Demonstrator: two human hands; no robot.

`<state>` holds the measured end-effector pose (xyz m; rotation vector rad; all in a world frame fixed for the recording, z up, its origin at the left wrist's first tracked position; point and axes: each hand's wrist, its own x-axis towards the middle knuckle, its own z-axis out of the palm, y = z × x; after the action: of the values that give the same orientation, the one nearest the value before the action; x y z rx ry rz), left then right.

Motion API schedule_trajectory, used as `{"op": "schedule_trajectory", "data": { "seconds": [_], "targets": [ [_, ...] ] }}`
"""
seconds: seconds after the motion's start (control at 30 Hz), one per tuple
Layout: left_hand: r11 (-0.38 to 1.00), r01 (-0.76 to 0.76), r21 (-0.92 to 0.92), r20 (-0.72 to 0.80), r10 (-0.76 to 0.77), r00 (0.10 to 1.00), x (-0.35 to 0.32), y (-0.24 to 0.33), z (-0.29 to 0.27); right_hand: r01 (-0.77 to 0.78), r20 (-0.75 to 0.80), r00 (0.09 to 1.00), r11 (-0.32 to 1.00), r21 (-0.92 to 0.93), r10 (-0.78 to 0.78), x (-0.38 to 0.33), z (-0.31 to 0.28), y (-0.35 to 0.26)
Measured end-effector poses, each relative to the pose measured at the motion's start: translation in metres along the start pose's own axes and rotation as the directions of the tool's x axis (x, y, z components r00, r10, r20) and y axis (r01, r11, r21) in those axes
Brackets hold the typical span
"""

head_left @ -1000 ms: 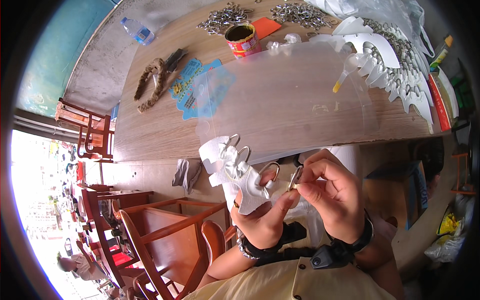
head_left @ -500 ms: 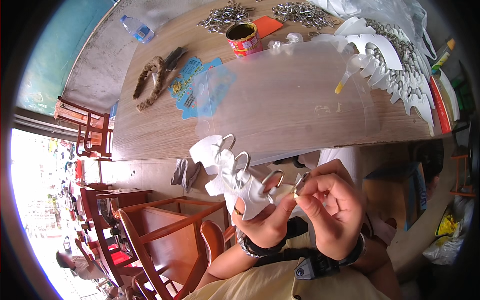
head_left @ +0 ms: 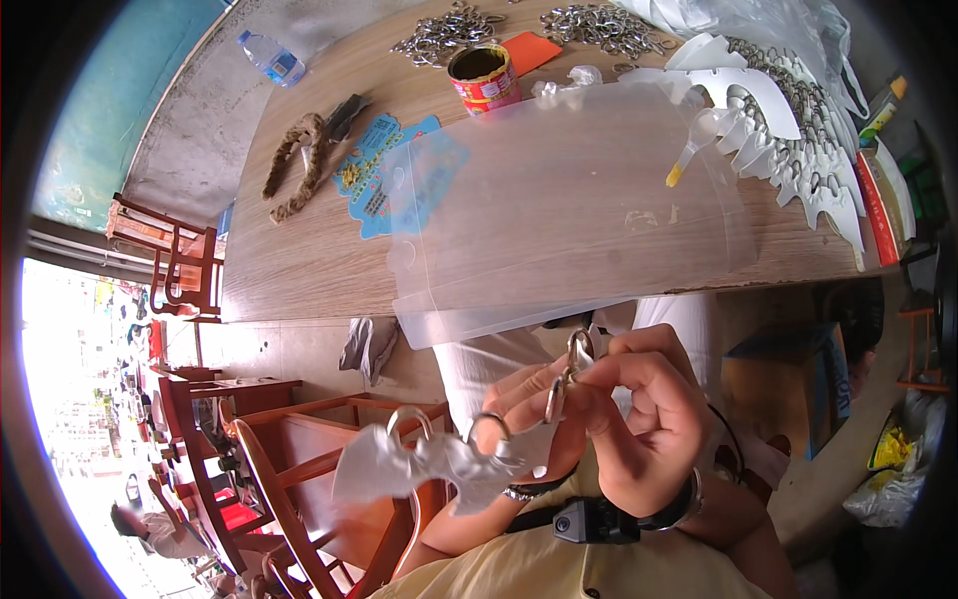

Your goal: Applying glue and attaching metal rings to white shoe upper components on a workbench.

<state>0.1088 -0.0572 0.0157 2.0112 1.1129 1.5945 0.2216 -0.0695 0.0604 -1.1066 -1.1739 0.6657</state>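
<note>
My left hand (head_left: 534,404) holds a white plastic card (head_left: 429,464) with metal carabiner clips (head_left: 407,419) fixed on it, hanging low over my lap. My right hand (head_left: 639,409) pinches one metal clip (head_left: 571,367) between thumb and fingers, right against the left fingertips. Both hands sit below the near edge of the wooden table (head_left: 299,270). A clear plastic sheet (head_left: 559,200) lies on the table and overhangs its edge just above my hands.
On the table: a red tin can (head_left: 481,76), piles of metal clips (head_left: 599,22), a row of filled white cards (head_left: 788,130), a blue printed card (head_left: 384,170), a rope piece (head_left: 294,165), a water bottle (head_left: 271,58). Wooden chairs (head_left: 289,469) stand at left.
The white card has dropped lower and to the left. My hands rose slightly toward the table edge, and the right hand now pinches a single clip against the left fingers.
</note>
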Motion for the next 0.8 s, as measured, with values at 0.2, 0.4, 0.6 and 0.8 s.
{"op": "schedule_trajectory", "data": {
  "seconds": [0.2,0.4,0.6,0.8],
  "targets": [
    [0.966,-0.123,0.229,0.112,0.1,0.989,0.002,-0.009,-0.004,0.007,-0.014,1.0,1.0,-0.021,-0.007,0.0,0.0,0.0],
    [0.415,0.561,-0.716,0.324,-0.514,0.794,-0.018,-0.009,0.02,0.002,-0.109,0.994,0.996,0.094,0.008,0.001,0.002,0.014],
    [0.929,0.192,-0.316,0.402,-0.052,0.914,-0.014,-0.007,0.017,0.213,-0.033,0.976,0.974,-0.076,-0.216,0.018,-0.015,0.012],
    [0.672,0.582,-0.457,0.698,-0.134,0.703,-0.009,-0.007,-0.012,0.295,0.035,0.955,0.941,-0.168,-0.293,0.019,-0.03,0.011]
  ]
}}
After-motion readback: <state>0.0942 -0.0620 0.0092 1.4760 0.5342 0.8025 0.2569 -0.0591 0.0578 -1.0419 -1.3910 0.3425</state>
